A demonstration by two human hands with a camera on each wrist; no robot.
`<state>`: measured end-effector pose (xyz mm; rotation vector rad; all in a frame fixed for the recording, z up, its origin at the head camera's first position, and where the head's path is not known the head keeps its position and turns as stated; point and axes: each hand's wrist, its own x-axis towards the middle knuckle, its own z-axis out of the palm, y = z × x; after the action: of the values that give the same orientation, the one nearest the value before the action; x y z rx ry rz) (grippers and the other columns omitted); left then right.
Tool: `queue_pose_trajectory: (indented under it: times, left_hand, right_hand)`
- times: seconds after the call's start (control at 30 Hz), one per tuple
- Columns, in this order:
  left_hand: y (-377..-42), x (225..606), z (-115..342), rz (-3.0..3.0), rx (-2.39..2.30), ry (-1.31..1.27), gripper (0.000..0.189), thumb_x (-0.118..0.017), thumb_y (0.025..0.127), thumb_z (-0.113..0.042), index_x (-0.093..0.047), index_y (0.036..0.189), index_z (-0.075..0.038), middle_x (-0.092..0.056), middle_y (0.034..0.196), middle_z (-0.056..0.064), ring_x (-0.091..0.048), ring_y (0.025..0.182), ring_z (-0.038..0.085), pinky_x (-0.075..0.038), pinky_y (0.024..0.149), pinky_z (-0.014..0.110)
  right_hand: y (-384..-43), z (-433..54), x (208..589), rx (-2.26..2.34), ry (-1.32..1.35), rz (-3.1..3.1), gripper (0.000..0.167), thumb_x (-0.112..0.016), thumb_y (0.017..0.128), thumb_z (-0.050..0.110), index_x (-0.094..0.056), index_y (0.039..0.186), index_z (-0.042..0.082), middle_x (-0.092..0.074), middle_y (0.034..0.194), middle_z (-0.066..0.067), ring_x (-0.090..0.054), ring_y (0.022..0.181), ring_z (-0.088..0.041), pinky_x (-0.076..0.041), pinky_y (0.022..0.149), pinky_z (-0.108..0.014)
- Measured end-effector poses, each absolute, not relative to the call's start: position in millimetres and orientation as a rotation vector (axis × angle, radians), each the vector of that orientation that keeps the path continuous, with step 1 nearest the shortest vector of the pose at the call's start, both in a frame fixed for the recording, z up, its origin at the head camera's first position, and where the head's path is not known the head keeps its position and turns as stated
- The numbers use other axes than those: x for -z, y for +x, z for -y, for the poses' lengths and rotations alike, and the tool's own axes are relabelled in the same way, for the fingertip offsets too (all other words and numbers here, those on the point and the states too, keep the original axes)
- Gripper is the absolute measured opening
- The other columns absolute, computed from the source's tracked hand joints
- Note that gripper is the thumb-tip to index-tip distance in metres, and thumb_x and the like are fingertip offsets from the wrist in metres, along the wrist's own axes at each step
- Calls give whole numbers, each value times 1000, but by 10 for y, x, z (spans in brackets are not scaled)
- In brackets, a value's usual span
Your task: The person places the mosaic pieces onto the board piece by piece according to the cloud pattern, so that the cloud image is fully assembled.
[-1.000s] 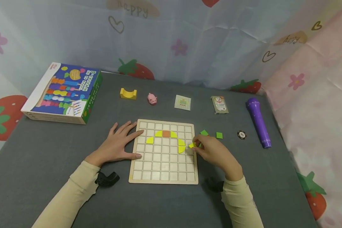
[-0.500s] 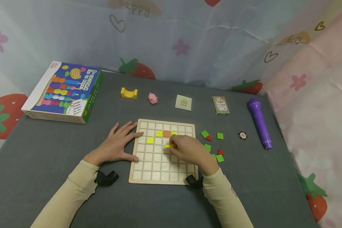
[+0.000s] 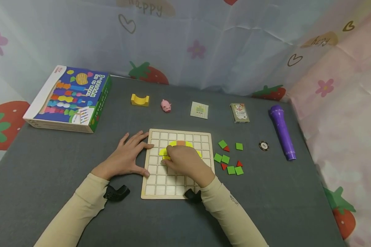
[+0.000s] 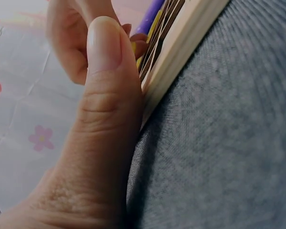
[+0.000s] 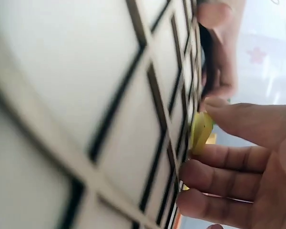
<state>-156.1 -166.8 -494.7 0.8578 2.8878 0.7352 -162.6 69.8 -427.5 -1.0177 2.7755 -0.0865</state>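
Note:
A square wooden grid board point(image 3: 160, 189) lies on the grey table, with several yellow curved tiles and one orange square tile point(image 3: 180, 143) in its upper cells. My left hand point(image 3: 123, 157) rests at the board's left edge, fingers spread, thumb against the rim. Over the board's middle, my right hand point(image 3: 187, 161) pinches a yellow tile point(image 5: 201, 130) between thumb and fingers at a cell below another yellow tile point(image 3: 162, 152). In the right wrist view the pinched tile stands tilted on the grid. My right hand hides part of the board in the head view.
Right of the board lie several green square tiles point(image 3: 231, 170) and red triangles point(image 3: 224, 166). Behind stand a boxed toy point(image 3: 71, 99), a yellow arch block point(image 3: 140, 100), a pink pig point(image 3: 166, 105), a card point(image 3: 199, 110), a card box point(image 3: 239, 113), a chip point(image 3: 263, 145) and a purple microphone point(image 3: 282, 132).
My right hand has carried the yellow tile from the board's right edge leftward across the grid to the left-hand cells. My left hand has stayed at the board's left edge.

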Motion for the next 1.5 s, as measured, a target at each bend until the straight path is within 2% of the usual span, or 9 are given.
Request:
queue_pose_trajectory:
  times: [0.13, 0.27, 0.37, 0.53, 0.77, 1.1, 1.5]
  left_hand:
    - [-1552, 4972, 1680, -2899, -746, 871, 99, -71, 58, -75, -48, 137, -20, -22, 157, 12, -15, 146, 34, -4, 113, 62]
    - [-1552, 4995, 1675, -2930, -737, 837, 109, -71, 61, -74, -36, 147, -16, -26, 156, 11, -18, 145, 32, -6, 113, 61]
    - [-1568, 5014, 1655, -2953, -731, 808, 111, -68, 67, -73, -27, 151, -14, -29, 155, 10, -20, 145, 30, -7, 114, 59]
    - [-1584, 5033, 1643, -2990, -696, 803, 105, -64, 71, -74, -30, 151, -15, -30, 155, 8, -22, 145, 28, -8, 115, 58]
    - [-1582, 5028, 1648, -3002, -686, 806, 104, -63, 72, -75, -31, 151, -16, -31, 155, 8, -23, 145, 28, -8, 115, 58]
    - [-1574, 5005, 1657, -2990, -698, 784, 110, -64, 71, -74, -25, 153, -13, -30, 155, 9, -23, 144, 27, -7, 115, 57]
    - [-1574, 5009, 1661, -2995, -707, 816, 100, -64, 73, -73, -34, 149, -17, -30, 155, 8, -22, 144, 29, -8, 114, 59]
  right_hand:
    - [-1597, -634, 4293, 29, -1029, -2791, 32, -63, 91, 44, -63, 97, 13, -52, 65, 5, -49, 54, -7, -39, 47, -23]
    - [-1582, -638, 4294, 42, -1026, -2796, 34, -64, 90, 46, -62, 98, 13, -54, 68, 5, -50, 56, -7, -41, 48, -23]
    - [-1581, -679, 4272, 110, -990, -2759, 30, -66, 89, 41, -60, 99, 13, -56, 74, 5, -52, 61, -7, -44, 53, -23]
    - [-1592, -728, 4245, 174, -1015, -2710, 23, -67, 90, 32, -60, 101, 14, -59, 86, 4, -55, 70, -8, -49, 62, -24]
    - [-1609, -682, 4269, 170, -1098, -2702, 22, -65, 92, 31, -61, 105, 14, -61, 94, 3, -58, 77, -8, -52, 69, -24]
    - [-1630, -617, 4305, 110, -1154, -2732, 20, -66, 91, 30, -62, 103, 14, -61, 88, 3, -55, 72, -8, -51, 65, -23]
    - [-1636, -618, 4299, 100, -1116, -2744, 19, -65, 92, 32, -58, 89, 15, -55, 76, 5, -50, 65, -8, -43, 57, -22]
